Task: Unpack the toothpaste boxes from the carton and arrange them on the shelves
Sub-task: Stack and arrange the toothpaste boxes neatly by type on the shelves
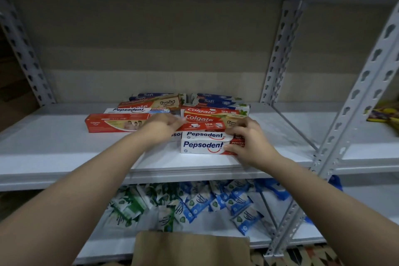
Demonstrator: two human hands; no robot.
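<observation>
Head view: your right hand [251, 142] is clamped on the right end of the front Pepsodent stack [204, 143], thumb low on the front face, fingers over the top box. Your left hand [164, 126] lies loosely curled just left of that stack, gripping nothing you can see. The stack sits on the shelf [64, 149], directly in front of the Colgate boxes [203, 117]. These look like light, stiff cartons with slick faces; hold them by the long sides.
</observation>
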